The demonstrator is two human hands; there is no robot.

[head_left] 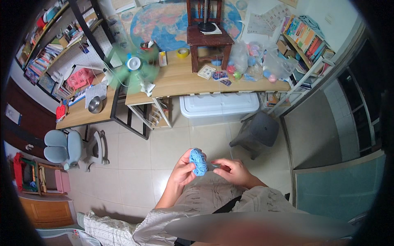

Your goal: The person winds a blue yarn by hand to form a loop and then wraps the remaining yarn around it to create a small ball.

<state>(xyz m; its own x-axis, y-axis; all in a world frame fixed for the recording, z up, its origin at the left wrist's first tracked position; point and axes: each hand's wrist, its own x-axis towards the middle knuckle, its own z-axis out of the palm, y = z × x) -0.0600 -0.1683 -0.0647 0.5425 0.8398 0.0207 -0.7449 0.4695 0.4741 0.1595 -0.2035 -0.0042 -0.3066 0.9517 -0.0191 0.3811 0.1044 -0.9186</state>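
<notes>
A small wound bundle of light blue yarn (198,162) is gripped upright in my left hand (183,170), with the thumb across its front and the fingers behind. Just to the right of it, my right hand (233,172) pinches a short visible bit of blue yarn (215,165) between thumb and fingers. The two hands are apart, in front of my lap. Whether the pinched bit joins the bundle cannot be told.
Beyond the tiled floor stand a wooden desk (172,80), a lidded plastic storage box (220,106) and a dark plastic stool (262,129). A green fan (133,64) spins on the desk. At the left is a blue swivel chair (74,147).
</notes>
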